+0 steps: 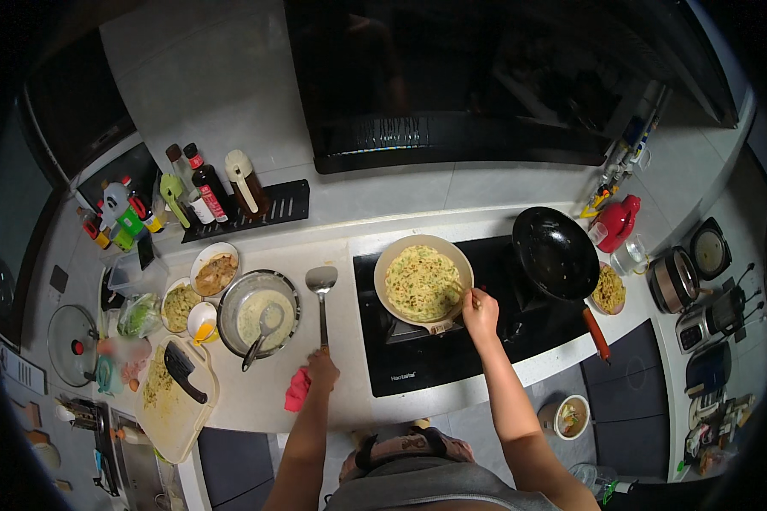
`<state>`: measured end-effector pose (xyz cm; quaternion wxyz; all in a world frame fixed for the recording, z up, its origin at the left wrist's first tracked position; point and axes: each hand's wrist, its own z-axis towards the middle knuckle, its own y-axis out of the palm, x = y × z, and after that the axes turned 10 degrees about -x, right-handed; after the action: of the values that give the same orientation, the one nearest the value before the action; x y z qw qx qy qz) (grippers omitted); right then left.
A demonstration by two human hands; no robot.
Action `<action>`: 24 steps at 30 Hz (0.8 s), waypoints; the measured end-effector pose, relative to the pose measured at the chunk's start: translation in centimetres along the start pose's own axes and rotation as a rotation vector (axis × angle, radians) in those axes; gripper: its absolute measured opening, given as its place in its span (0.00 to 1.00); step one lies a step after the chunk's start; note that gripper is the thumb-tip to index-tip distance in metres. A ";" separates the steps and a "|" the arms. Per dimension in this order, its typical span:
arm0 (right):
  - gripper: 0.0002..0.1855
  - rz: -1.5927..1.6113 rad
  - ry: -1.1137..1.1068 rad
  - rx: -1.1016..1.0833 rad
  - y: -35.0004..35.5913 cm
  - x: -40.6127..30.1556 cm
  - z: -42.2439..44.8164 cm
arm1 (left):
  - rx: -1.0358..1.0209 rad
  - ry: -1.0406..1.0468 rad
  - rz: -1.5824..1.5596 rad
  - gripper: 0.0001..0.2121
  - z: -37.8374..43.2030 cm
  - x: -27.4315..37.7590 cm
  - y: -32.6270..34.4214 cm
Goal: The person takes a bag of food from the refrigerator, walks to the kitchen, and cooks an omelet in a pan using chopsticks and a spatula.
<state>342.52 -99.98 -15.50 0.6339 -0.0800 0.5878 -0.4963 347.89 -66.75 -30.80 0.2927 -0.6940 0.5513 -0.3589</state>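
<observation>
My left hand is around the wooden end of a metal turner, which lies on the white counter with its blade pointing away from me. A crumpled pink cloth lies beside that hand. Over the near right rim of a cream-coloured frying pan, my right hand grips a slim utensil, mostly hidden by the fingers. A round yellowish pancake flecked with green and brown covers the pan's base. Left of the turner, a ladle rests in a steel bowl of pale batter.
The pan sits on a black gas hob; a black wok stands to its right, its red handle jutting over the counter edge. A cleaver lies on a cutting board. A range hood overhangs the hob.
</observation>
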 end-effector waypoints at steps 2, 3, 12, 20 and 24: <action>0.08 -0.055 -0.035 -0.055 -0.6 -0.1 -1.1 | 0.011 -0.009 0.022 0.24 -0.1 0.3 -0.1; 0.08 -0.056 -0.033 -0.054 -1.0 -0.6 -1.4 | 0.011 -0.008 0.023 0.24 0.0 0.3 -0.1; 0.09 0.293 -0.113 -0.290 2.7 -3.5 -2.4 | 0.030 0.026 0.080 0.24 2.5 -2.0 1.8; 0.15 0.502 0.178 0.001 3.2 -2.0 0.7 | -0.002 -0.005 -0.061 0.24 0.0 0.0 0.0; 0.12 0.150 -0.018 0.093 2.9 0.2 1.0 | 0.077 0.055 0.007 0.25 2.0 -1.3 1.7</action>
<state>344.83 -99.23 -17.33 0.6777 -0.0107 0.5626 -0.4734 348.38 -65.84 -33.51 0.3052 -0.6702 0.5472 -0.3978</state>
